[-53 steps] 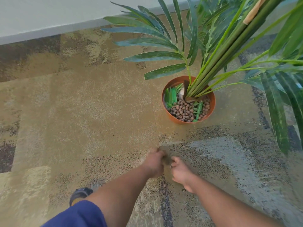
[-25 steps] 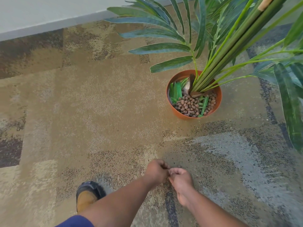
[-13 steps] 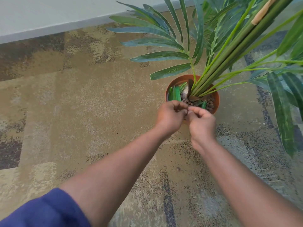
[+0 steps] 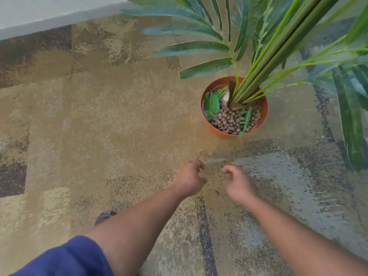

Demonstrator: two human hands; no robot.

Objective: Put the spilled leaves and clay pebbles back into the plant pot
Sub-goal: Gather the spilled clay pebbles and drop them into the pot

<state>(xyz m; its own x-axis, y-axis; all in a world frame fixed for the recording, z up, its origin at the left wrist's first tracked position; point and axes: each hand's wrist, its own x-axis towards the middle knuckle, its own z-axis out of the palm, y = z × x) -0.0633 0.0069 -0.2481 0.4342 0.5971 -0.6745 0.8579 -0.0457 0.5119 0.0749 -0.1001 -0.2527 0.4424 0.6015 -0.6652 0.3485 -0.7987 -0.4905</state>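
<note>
We look down on what appears to be an office or lobby floor: patchwork commercial carpet (image 4: 119, 116) in tan, brown and grey meets a pale wall with a grey baseboard (image 4: 59, 18), beside a decorative potted palm (image 4: 235, 108).

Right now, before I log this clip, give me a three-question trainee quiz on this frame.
1. True or false: the round terracotta-orange plastic plant pot lies tipped on its side.
2. Multiple choice: where are the person's left hand and right hand? A) inside the pot; B) low over the patterned brown and grey carpet, short of the pot; C) gripping the green stems.
3. Fill in: the small round brown clay pebbles in the pot share its surface with cut green ____ pieces.

Key: 1 false, it stands upright; 2 B; 3 leaf.
</note>
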